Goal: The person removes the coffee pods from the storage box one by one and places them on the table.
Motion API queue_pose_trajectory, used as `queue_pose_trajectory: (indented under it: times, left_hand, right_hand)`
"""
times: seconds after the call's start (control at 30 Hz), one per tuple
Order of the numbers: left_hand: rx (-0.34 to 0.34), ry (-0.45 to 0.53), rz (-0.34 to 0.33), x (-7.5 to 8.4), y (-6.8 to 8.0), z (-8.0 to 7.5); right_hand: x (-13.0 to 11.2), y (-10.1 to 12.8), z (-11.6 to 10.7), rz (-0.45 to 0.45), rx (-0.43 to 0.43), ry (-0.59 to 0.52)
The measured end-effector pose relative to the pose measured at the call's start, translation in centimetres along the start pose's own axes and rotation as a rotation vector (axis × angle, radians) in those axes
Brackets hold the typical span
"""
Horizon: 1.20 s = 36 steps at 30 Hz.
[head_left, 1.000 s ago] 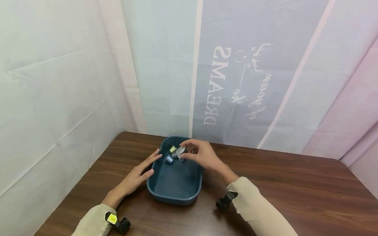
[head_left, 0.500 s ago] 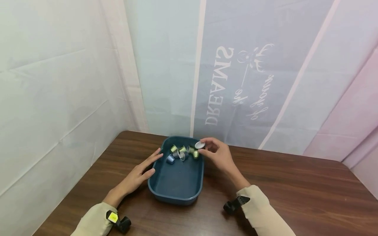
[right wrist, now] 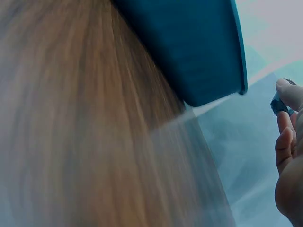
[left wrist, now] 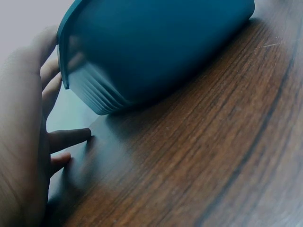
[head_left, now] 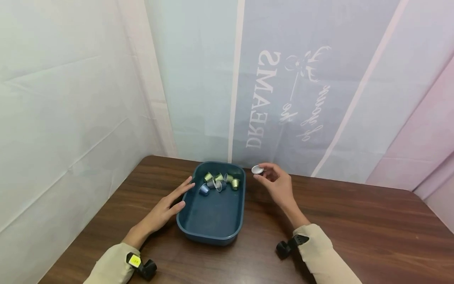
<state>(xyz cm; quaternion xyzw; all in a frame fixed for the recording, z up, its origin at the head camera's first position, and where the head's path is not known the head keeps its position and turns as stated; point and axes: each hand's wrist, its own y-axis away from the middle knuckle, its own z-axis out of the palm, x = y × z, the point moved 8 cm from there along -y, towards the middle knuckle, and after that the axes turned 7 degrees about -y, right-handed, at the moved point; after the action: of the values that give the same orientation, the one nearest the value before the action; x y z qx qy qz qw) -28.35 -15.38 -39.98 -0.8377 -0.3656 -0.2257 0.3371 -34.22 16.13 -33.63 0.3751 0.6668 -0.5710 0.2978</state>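
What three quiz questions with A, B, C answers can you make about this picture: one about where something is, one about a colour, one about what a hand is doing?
1. Where are the little cups?
A. at the far end of the tub
B. on the bare table
C. on the curtain

2. What colour is the tub?
A. red
B. dark blue
C. white

3. What is the right hand doing?
A. lying flat on the table
B. pinching one small cup beside the tub
C. pressing the curtain

Answers:
1 A, the cups sit bunched at the tub's far end.
2 B, its walls and floor look dark blue.
3 B, the fingertips pinch a silver-topped cup to the right of the tub, while the left hand rests against the tub's left side.
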Motion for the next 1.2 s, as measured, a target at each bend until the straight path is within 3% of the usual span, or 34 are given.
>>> queue_pose_trajectory:
  times: [0.3, 0.53, 0.87, 1.2]
  left_hand:
    - [-0.014, -0.004, -0.017, -0.2, -0.1, 0.0]
    - [-0.013, -0.008, -0.019, -0.5, -0.2, 0.0]
    - [-0.007, -0.004, -0.012, -0.5, 0.0, 0.0]
    - [-0.005, 0.006, -0.018, -0.7, -0.1, 0.0]
  right_hand:
    - [2.2, 0.5, -1.1, 0.148, -0.003, 0.061]
    - [7.0, 0.4, -2.0, 0.182, -0.007, 0.092]
    - [8.2, 0.9, -2.7, 0.214, 0.045, 0.183]
    - [8.7, 1.1, -2.7, 0.203, -0.004, 0.288]
